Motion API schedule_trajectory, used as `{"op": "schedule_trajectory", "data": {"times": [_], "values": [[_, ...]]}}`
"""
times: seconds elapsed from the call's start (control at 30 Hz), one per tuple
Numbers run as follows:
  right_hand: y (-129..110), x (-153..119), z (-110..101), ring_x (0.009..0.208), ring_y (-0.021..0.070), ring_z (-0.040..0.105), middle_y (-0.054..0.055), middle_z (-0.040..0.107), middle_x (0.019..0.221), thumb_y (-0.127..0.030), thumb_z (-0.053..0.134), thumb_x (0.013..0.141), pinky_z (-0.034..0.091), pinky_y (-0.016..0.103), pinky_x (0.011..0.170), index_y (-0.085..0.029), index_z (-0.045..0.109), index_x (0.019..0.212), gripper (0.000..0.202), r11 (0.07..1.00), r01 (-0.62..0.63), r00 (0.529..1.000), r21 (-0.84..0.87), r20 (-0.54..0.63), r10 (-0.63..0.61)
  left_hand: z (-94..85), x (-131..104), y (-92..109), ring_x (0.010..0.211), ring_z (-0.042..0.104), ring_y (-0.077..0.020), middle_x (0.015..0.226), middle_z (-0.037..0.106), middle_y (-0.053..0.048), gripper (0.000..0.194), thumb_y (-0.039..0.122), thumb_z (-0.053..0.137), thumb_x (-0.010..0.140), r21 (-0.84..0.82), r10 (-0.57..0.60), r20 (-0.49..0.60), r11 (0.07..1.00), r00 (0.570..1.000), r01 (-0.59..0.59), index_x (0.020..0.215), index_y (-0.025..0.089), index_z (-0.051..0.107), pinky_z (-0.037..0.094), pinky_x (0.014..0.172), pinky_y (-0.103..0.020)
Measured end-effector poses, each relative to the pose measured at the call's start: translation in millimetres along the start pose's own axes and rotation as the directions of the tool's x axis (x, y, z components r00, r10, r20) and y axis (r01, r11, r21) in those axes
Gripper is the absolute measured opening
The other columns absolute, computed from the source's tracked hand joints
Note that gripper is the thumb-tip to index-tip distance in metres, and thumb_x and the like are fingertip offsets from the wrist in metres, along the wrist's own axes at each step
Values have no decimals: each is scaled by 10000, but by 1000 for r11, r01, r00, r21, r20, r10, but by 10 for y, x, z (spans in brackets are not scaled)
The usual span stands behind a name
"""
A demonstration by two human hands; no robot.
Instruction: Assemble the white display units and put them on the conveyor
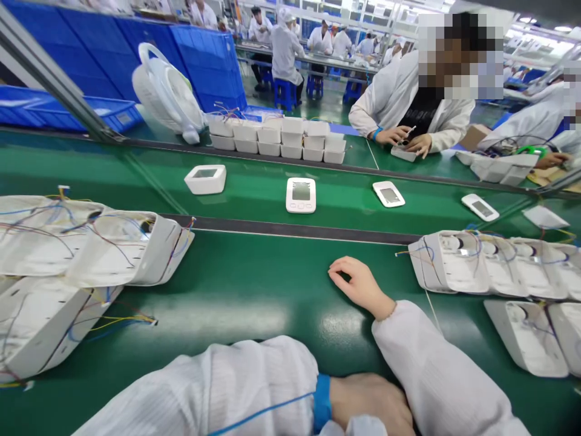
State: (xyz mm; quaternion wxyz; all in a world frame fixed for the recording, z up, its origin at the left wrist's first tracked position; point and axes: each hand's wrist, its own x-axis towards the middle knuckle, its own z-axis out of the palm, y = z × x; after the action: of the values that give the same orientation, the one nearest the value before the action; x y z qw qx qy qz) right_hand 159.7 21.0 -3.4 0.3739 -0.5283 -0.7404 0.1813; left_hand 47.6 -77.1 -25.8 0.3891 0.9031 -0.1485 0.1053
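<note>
My right hand [358,284] rests on the green work surface [254,284]. Its fingers are curled, thumb and fingertips meeting around a small gap, and nothing shows in them. Across the bottom lies my left hand [370,399], a blue wrist strap [322,401] with a blue cord around its wrist. The fingers of that hand are hidden near my right sleeve. Beyond my right hand, a white device with a grey screen [301,195] sits on the green conveyor belt [254,188].
Open white housings with loose wires stand at left [113,248] and right [490,260]. More screen devices [389,194] lie along the belt. Behind it are stacked white housings [276,139], a white fan-like appliance [167,94] and a co-worker [408,103] handling a white part.
</note>
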Motion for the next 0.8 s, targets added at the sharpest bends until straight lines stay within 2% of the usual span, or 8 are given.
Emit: {"op": "schedule_trajectory", "data": {"times": [0.1, 0.3, 0.43, 0.53, 0.63, 0.7, 0.73, 0.8], "values": [[14, 13, 12, 887, 181, 658, 35, 717, 934, -180, 599, 898, 519, 351, 835, -230, 681, 855, 104, 1000, 11, 1000, -21, 3, -11, 10, -46, 2, 848, 689, -190, 765, 713, -7, 231, 225, 668, 827, 15, 197, 97, 980, 976, -199, 614, 238, 579, 540, 743, -288], [29, 14, 36, 865, 177, 648, 40, 710, 913, -178, 591, 899, 513, 338, 819, -215, 677, 833, 115, 999, 16, 1000, -50, 1, -16, 18, -121, 57, 749, 648, -151, 738, 707, -19, 221, 286, 621, 886, -55, 106, -46, 993, 993, -109, 682, 212, 576, 497, 687, -262], [20, -24, 44, 871, 171, 648, 39, 709, 910, -161, 595, 896, 510, 331, 835, -206, 678, 829, 115, 998, 24, 999, -56, -21, -25, -155, -234, 69, 694, 634, -126, 739, 703, -31, 250, 283, 536, 916, -83, -57, -177, 996, 983, 43, 687, 190, 576, 472, 621, -234], [9, -42, 56, 876, 172, 650, 45, 710, 916, -156, 594, 897, 512, 334, 841, -201, 681, 837, 115, 998, 12, 999, -69, -46, -16, -433, -369, 3, 678, 607, -129, 734, 689, -38, 258, 249, 505, 908, -59, -223, -324, 975, 920, 215, 674, 173, 583, 464, 654, -249], [1, -32, 66, 860, 169, 649, 42, 708, 901, -154, 600, 895, 517, 329, 819, -202, 682, 829, 115, 997, 0, 999, -80, -53, -4, -719, -476, -109, 643, 535, -122, 660, 625, -15, 277, 218, 497, 897, -103, -408, -483, 905, 774, 413, 632, 164, 559, 416, 630, -259], [-2, -21, 68, 842, 163, 646, 36, 706, 889, -149, 603, 893, 516, 318, 795, -203, 680, 819, 120, 997, -5, 999, -80, -50, 1, -839, -505, -175, 571, 439, -100, 576, 535, 17, 304, 219, 499, 891, -183, -515, -505, 848, 693, 497, 594, 161, 526, 347, 563, -251], [-2, -18, 67, 838, 161, 645, 34, 705, 887, -146, 605, 892, 515, 314, 789, -204, 678, 816, 120, 997, -5, 999, -77, -46, 2, -870, -508, -200, 546, 397, -92, 546, 493, 29, 318, 222, 500, 889, -215, -548, -493, 829, 676, 516, 577, 160, 509, 314, 540, -249], [-2, -19, 66, 845, 161, 643, 31, 704, 891, -142, 615, 886, 512, 314, 795, -204, 676, 819, 110, 998, -6, 999, -68, -41, 3, -884, -500, -229, 536, 370, -86, 528, 462, 38, 323, 222, 509, 880, -223, -553, -468, 829, 689, 513, 563, 159, 491, 289, 534, -248]]}}
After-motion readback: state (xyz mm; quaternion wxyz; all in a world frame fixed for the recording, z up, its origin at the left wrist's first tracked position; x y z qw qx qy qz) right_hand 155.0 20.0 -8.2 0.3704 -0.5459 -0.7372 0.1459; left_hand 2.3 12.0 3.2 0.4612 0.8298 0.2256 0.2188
